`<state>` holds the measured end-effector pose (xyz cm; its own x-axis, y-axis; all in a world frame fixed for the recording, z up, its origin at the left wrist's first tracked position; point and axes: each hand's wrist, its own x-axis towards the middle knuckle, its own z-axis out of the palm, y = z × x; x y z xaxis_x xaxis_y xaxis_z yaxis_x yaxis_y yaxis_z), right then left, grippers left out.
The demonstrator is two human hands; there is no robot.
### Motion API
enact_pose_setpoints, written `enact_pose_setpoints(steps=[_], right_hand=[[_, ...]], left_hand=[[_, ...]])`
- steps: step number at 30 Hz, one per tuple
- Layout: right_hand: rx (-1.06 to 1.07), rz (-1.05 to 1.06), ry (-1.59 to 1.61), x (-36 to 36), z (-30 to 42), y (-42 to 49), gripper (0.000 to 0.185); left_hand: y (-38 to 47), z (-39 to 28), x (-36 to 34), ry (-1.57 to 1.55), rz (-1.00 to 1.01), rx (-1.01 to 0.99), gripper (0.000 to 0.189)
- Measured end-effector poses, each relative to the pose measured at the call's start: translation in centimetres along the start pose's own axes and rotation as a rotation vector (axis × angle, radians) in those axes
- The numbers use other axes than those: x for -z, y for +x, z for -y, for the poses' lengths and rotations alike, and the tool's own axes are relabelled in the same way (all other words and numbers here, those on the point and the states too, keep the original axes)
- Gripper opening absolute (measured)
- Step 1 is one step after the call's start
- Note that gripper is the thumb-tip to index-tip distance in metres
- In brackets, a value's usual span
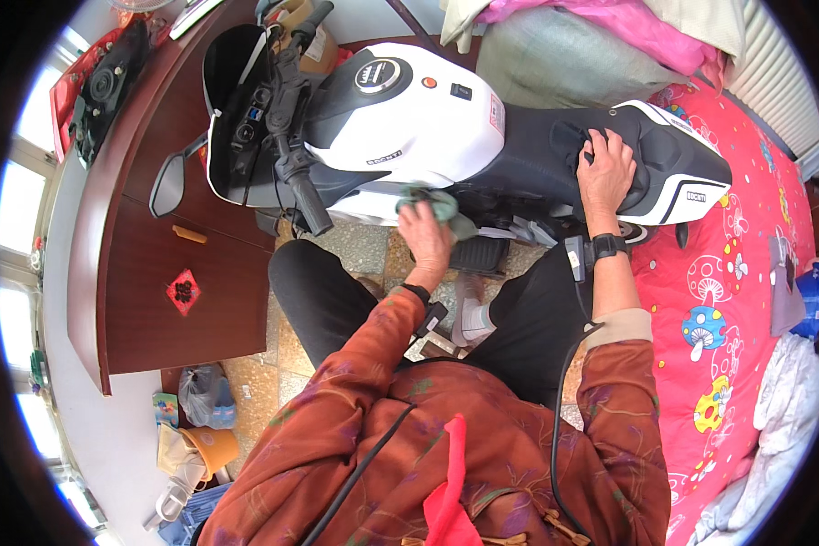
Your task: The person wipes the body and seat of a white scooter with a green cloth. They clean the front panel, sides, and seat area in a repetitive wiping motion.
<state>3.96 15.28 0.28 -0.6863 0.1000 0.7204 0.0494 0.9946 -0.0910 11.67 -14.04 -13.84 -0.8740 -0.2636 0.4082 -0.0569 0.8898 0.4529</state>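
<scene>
A white and black motorcycle (409,116) stands across the view before me, its handlebar at the left and its tail at the right. My left hand (426,239) presses a green cloth (439,203) against the white lower side panel below the tank; the hand looks slightly blurred. Farther right, my right hand (606,170) rests on the black seat (529,140), its fingers closed over a dark cloth or loose cover there. What lies beneath its palm is hidden. Both wrists wear black straps with small devices.
A dark red wooden cabinet (184,273) stands at the left, near the mirror (169,184). A bed with a pink mushroom-print sheet (696,286) borders the tail. A large stuffed sack (559,58) lies behind the seat. An orange bucket (213,447) stands at lower left.
</scene>
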Motion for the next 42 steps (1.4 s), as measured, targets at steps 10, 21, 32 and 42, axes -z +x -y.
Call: enact_pose_setpoints(steps=[10,21,32,42], right_hand=[[0.014,-0.005,-0.004,0.1,0.0,-0.2,0.028],[-0.001,0.007,-0.049,-0.3,0.4,-0.2,0.028],[0.021,-0.026,-0.042,-0.5,0.2,-0.4,0.028],[0.006,-0.011,-0.051,-0.5,0.3,-0.4,0.027]], left_hand=[[-1.6,5.2,3.8,-0.265,-0.147,0.004,0.057],[-2.5,2.1,-0.7,-0.037,0.134,-0.133,0.047],[2.0,5.6,4.8,-0.229,-0.334,0.154,0.056],[-4.8,5.1,-1.3,-0.273,0.312,-0.281,0.047]])
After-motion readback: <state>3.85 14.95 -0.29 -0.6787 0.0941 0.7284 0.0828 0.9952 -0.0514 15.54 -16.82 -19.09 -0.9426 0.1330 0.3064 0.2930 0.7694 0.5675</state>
